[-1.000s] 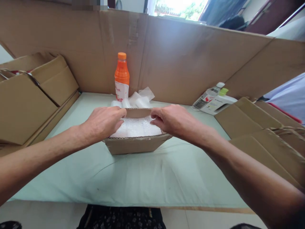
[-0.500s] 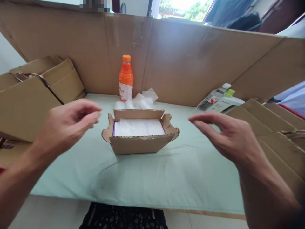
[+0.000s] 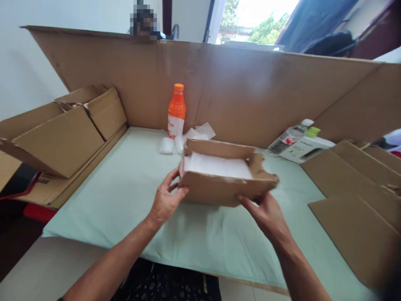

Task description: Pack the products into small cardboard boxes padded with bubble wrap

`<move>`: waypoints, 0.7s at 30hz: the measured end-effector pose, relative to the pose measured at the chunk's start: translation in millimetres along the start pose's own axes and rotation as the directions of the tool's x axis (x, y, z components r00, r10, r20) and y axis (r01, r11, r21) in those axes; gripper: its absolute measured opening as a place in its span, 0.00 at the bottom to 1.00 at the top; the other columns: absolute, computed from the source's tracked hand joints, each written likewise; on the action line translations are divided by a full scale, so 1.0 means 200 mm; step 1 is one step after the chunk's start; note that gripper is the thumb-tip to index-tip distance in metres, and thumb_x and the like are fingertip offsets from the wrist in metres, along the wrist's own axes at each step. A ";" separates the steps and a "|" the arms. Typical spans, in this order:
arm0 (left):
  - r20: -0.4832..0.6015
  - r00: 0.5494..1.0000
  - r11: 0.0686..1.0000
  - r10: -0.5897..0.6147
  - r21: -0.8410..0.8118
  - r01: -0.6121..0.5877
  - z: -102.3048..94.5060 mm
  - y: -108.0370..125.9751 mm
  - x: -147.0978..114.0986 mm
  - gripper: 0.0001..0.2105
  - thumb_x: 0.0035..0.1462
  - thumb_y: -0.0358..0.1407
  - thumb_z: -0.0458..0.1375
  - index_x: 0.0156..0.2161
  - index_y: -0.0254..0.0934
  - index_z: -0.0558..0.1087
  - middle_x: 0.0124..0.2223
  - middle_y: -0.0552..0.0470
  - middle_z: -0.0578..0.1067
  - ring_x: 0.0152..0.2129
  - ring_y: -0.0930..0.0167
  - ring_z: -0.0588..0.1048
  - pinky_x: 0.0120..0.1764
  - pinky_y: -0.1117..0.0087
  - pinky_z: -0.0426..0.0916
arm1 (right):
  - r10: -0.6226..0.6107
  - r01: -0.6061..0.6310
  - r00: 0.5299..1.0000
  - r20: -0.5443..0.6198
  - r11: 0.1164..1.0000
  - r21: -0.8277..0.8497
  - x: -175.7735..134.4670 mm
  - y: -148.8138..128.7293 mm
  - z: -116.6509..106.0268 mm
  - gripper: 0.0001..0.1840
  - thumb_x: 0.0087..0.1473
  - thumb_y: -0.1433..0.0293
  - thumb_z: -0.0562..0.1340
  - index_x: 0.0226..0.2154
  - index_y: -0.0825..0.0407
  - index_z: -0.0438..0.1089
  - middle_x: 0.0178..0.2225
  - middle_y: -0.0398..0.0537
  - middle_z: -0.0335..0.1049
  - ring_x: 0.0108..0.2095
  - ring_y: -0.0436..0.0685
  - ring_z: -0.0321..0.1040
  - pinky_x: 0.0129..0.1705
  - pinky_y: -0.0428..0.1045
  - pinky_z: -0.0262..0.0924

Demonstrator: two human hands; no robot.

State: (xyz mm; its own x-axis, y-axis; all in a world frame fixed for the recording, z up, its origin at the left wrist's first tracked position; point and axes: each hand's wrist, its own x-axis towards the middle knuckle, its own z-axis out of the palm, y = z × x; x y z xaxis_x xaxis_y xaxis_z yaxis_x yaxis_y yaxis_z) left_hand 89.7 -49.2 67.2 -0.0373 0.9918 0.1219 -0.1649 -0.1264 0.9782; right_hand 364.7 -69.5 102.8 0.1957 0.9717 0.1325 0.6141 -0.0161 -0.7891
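A small open cardboard box (image 3: 213,191) is held between my two hands, slightly tilted and seemingly just off the table. White bubble-wrap-like padding (image 3: 216,165) fills its inside, with a thin purple edge at the left. My left hand (image 3: 167,200) grips the box's left end, thumb on the front wall. At the lower right corner, my right hand (image 3: 263,211) has its thumb on the front and its fingers behind and below, partly hidden. The right end flap stands up with a curved, notched edge.
An orange-capped bottle (image 3: 177,110) stands behind the box, beside crumpled clear packing film (image 3: 200,133). To the right lie a clear plastic bottle (image 3: 288,140) and a white jug (image 3: 308,147). Larger cardboard boxes flank both sides (image 3: 59,142). A cardboard wall (image 3: 238,92) closes the back; a person's head shows beyond it.
Both hands have come inward from either side and taken hold of the box. It has shifted right and tilted. The camera view has moved too.
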 end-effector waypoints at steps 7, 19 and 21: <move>-0.394 0.917 0.995 0.070 0.096 -0.035 -0.37 -0.01 -0.15 0.24 0.53 0.42 0.66 0.55 0.41 0.70 0.54 0.46 0.76 0.50 0.63 0.76 0.52 0.64 0.73 | -0.242 0.231 0.932 0.272 0.970 0.072 0.17 -0.22 0.41 0.23 0.51 0.57 0.63 0.47 0.52 0.68 0.43 0.56 0.78 0.40 0.65 0.75 0.42 0.57 0.70; -0.545 0.805 0.944 0.234 0.326 -0.053 -0.75 -0.25 0.23 0.31 0.58 0.41 0.59 0.66 0.42 0.59 0.68 0.41 0.61 0.66 0.59 0.60 0.62 0.58 0.63 | -0.285 0.256 0.886 0.365 0.958 0.127 0.66 -0.65 1.63 0.22 0.61 0.66 0.52 0.55 0.57 0.64 0.51 0.62 0.72 0.50 0.61 0.71 0.53 0.57 0.63; -0.540 0.807 0.939 0.240 0.341 -0.051 -0.75 -0.26 0.36 0.32 0.57 0.40 0.59 0.66 0.42 0.58 0.68 0.40 0.59 0.66 0.59 0.59 0.64 0.57 0.61 | -0.317 0.270 0.865 0.390 0.947 0.172 0.70 -0.64 1.73 0.25 0.62 0.65 0.52 0.59 0.57 0.61 0.55 0.63 0.70 0.53 0.61 0.69 0.55 0.57 0.63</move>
State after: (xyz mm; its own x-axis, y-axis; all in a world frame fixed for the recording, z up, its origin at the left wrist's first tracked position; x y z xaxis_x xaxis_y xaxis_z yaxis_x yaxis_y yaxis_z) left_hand -52.9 26.3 -1.2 -0.6014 0.7614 0.2420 0.1835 -0.1632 0.9694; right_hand 48.3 150.3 14.7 -0.3233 0.9372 0.1310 0.5031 0.2875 -0.8150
